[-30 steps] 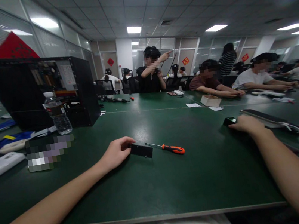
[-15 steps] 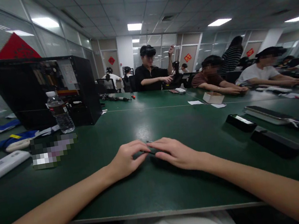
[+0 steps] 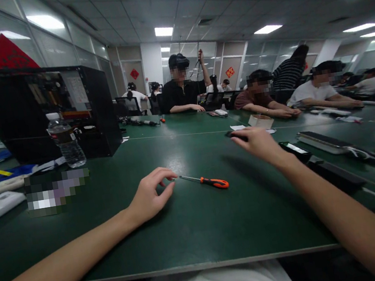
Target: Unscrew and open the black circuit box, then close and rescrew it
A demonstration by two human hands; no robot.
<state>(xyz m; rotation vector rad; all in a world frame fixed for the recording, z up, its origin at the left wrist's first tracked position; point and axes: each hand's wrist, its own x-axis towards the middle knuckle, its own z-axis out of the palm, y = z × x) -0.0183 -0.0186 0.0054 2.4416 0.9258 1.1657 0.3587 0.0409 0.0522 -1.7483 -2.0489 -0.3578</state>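
Landmark: the orange-and-black screwdriver (image 3: 214,182). It lies flat on the green counter (image 3: 202,233) in front of you, shaft to the left, handle to the right.

Your left hand (image 3: 153,193) is just left of the screwdriver's tip, fingers loosely curled, with a clear gap between thumb and forefinger. Nothing is seen in its hold; whether a fingertip touches the shaft, you cannot tell from this view.

Your right hand (image 3: 261,143) is beyond the screwdriver and to its right, raised above the counter, with its shadow beneath. Its fingers are closed on a small black piece (image 3: 236,135), which pokes out past the fingertips; the rest is hidden by your grip.

Right of the screwdriver, past your right wrist: an open black box (image 3: 294,147) with something white inside, and nearer you a long black box (image 3: 339,177), partly covered by your forearm. A small open carton (image 3: 261,121) sits beyond the screwdriver, to the right.

Well left of the screwdriver and farther off: a black computer case (image 3: 102,111), its inner parts exposed, with a clear water bottle (image 3: 68,145) upright in front of it. Straight beyond, across the counter, a person in a black shirt (image 3: 180,95).
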